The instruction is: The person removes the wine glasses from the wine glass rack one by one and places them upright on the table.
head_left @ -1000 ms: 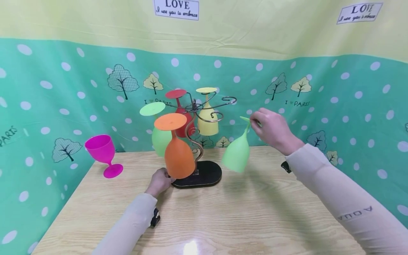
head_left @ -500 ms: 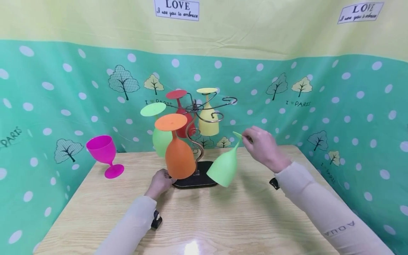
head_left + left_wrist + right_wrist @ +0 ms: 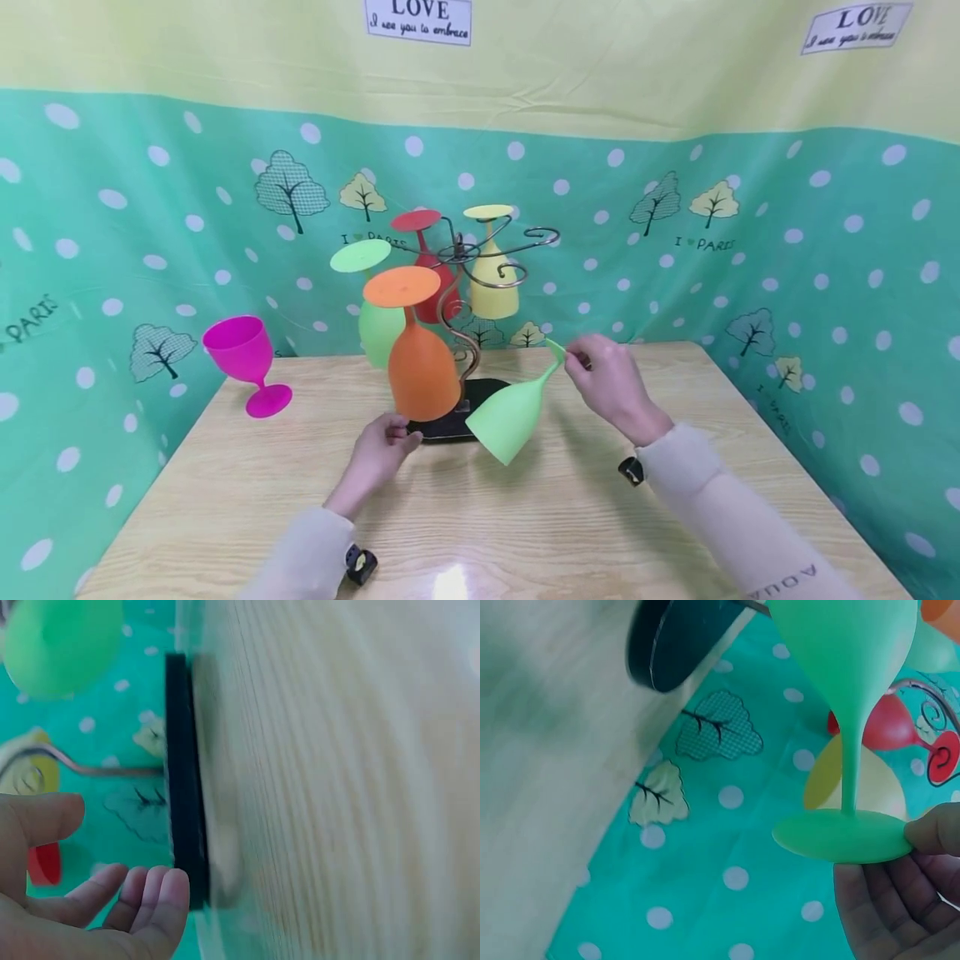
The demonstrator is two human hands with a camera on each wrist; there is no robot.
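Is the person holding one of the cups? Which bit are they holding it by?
Yes. The right hand pinches the light green goblet by the edge of its round foot, bowl hanging down. The left hand holds nothing, open beside the rack's black base.

Bright even light, glare on the table (image 3: pixel 450 579), blurred wrist views, curved edges.

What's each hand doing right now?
Left hand: open, fingers relaxed beside the rack base, holding nothing.
Right hand: pinching the foot of the light green goblet.

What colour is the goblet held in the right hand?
Light green goblet, pinched by its foot in the right hand; clearest in the head view.
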